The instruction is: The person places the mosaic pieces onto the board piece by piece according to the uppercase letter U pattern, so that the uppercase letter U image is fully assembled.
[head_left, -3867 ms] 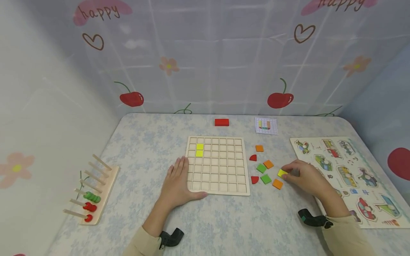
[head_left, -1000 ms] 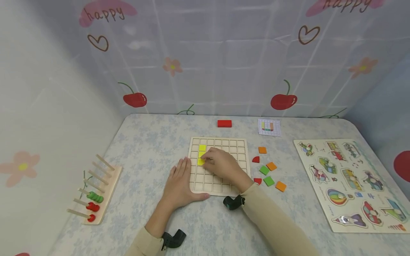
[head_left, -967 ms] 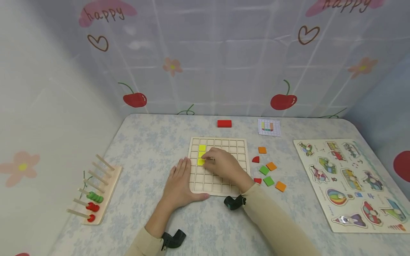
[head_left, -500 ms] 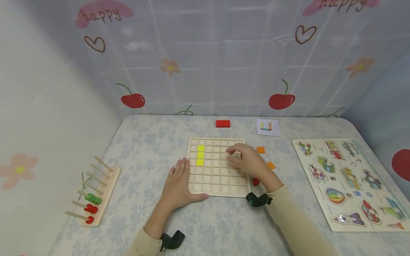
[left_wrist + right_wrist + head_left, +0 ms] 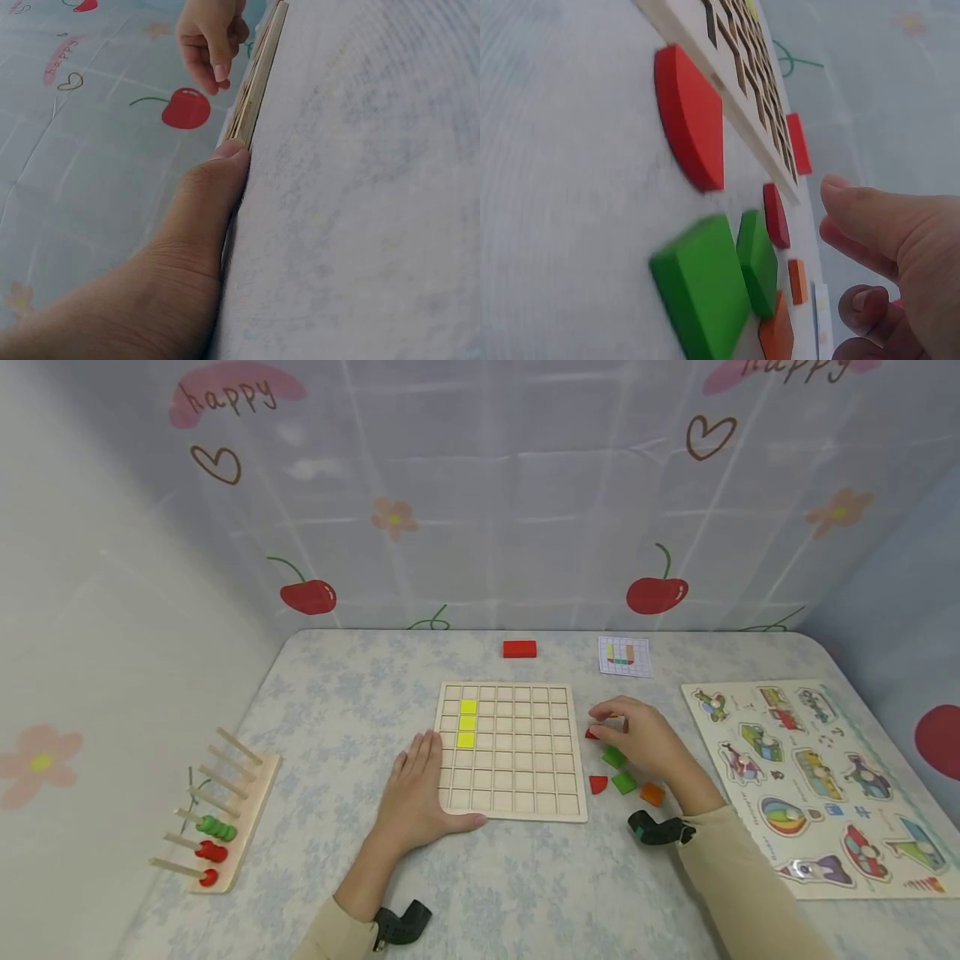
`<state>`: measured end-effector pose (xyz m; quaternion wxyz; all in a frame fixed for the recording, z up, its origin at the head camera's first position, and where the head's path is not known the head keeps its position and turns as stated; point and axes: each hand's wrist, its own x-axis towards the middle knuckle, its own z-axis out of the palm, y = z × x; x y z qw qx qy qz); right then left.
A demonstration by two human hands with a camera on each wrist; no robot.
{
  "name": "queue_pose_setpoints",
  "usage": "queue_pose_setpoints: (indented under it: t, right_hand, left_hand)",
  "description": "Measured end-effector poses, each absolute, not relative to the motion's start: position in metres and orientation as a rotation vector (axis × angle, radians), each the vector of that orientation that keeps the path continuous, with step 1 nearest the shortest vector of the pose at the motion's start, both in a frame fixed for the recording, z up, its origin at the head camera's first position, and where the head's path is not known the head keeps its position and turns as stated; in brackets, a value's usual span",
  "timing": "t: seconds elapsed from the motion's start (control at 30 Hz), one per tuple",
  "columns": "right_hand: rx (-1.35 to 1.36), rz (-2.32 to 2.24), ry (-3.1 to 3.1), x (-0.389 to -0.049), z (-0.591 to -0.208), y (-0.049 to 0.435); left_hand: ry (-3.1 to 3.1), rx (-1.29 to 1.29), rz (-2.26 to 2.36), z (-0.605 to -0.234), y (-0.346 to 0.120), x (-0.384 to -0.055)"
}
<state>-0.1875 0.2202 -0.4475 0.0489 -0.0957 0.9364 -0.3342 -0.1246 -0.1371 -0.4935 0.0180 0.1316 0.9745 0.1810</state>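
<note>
A wooden grid board [image 5: 525,752] lies mid-table, with yellow squares [image 5: 467,723] in one column of its cells. My left hand [image 5: 411,793] rests against its left side, fingers straight, thumb along the near edge; the left wrist view shows that thumb [image 5: 202,202] touching the rim. Right of the board, my right hand [image 5: 637,739] hovers over loose tiles, fingers bent, thumb and forefinger apart from the pieces. Beneath and near it are green squares [image 5: 624,783], red quarter-rounds [image 5: 597,785] and an orange square [image 5: 652,793]. Other orange squares [image 5: 799,281] are mostly hidden by the hand in the head view.
A pattern card [image 5: 625,657] and a red block [image 5: 519,649] lie toward the back. At right is a picture puzzle board [image 5: 817,793]. A peg stand [image 5: 243,827] with green and red beads stands at left.
My right hand carried a yellow square from the right side to the board, set it below the other two, then moved back right over the loose tiles. The left hand stayed put.
</note>
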Motion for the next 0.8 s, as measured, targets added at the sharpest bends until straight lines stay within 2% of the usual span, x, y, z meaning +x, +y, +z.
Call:
queue_pose_setpoints:
  t: [0.8]
  right_hand:
    - [-0.295,-0.977,2.876,-0.1888,-0.4529,0.2320]
  left_hand:
    - [3.007,0.393,0.553,-0.4927,-0.1368,-0.1247]
